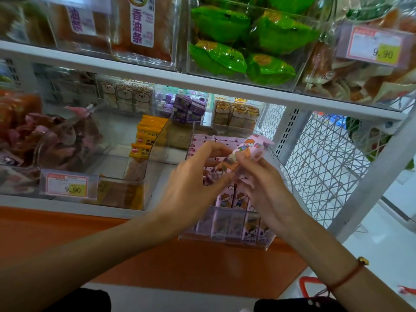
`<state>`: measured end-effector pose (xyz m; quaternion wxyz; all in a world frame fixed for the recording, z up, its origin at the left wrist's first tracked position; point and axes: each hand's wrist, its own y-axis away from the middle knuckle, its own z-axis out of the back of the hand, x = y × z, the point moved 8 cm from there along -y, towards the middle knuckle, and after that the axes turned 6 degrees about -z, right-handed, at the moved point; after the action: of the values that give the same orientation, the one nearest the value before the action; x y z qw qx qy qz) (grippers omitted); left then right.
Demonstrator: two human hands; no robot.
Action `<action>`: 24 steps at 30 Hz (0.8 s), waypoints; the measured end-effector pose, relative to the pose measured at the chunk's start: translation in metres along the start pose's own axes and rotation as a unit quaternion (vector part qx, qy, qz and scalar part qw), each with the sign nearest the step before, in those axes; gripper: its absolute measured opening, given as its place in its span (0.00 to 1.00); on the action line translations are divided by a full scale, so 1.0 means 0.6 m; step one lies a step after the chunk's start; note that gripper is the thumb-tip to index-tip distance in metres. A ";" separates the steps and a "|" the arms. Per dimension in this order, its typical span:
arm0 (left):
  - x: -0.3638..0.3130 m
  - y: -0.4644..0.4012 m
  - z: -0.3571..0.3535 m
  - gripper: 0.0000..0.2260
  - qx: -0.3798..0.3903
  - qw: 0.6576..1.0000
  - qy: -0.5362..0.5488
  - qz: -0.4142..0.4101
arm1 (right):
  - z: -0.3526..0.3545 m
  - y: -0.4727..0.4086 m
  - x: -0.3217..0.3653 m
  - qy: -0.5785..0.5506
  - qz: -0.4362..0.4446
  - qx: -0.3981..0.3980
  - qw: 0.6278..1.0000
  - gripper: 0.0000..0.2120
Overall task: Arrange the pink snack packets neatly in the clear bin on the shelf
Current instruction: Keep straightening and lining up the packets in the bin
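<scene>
Two hands meet over the clear bin point(227, 238), which sits at the front edge of the lower shelf point(74, 207) and juts slightly past it. Your right hand point(263, 185) curls its fingers around a pink snack packet point(249, 146), lifted and tilted above the bin's middle. Your left hand point(193, 179) pinches the lower end of that same packet with thumb and fingertips. More pink snack packets point(234, 200) stand upright in rows inside the bin, some at the front wall, others at the back behind your hands. A red cord bracelet point(347, 278) circles your right wrist.

Left of the bin, a neighbouring clear container holds yellow packets point(140, 143), and further left a price tag point(66, 185) reads 9.90. Behind the bin stand small purple boxes point(190, 108) and bear-print packs point(236, 114). Above the bin, on the upper shelf, green packets point(245, 48) fill another clear container. Right of the bin, a white wire mesh panel point(319, 176) closes the shelf's end.
</scene>
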<state>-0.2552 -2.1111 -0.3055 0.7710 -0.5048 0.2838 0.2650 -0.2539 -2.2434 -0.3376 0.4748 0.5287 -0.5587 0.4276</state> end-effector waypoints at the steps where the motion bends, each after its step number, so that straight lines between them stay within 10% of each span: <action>1: -0.001 -0.001 -0.002 0.16 0.008 1.000 0.005 0.000 | -0.003 0.002 0.004 -0.010 0.000 0.013 1.000 0.06; 12: 0.011 -0.008 0.000 0.18 0.010 0.990 -0.136 -0.042 | 0.007 0.009 0.014 0.036 0.064 -0.056 0.996 0.14; 24: 0.055 -0.005 -0.027 0.09 0.067 0.944 0.221 0.234 | 0.016 0.006 0.011 0.020 0.017 -0.053 0.998 0.16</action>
<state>-0.2328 -2.1230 -0.3318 0.6367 -0.4175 0.5746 0.3002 -0.2580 -2.2538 -0.3327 0.5056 0.4847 -0.5800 0.4160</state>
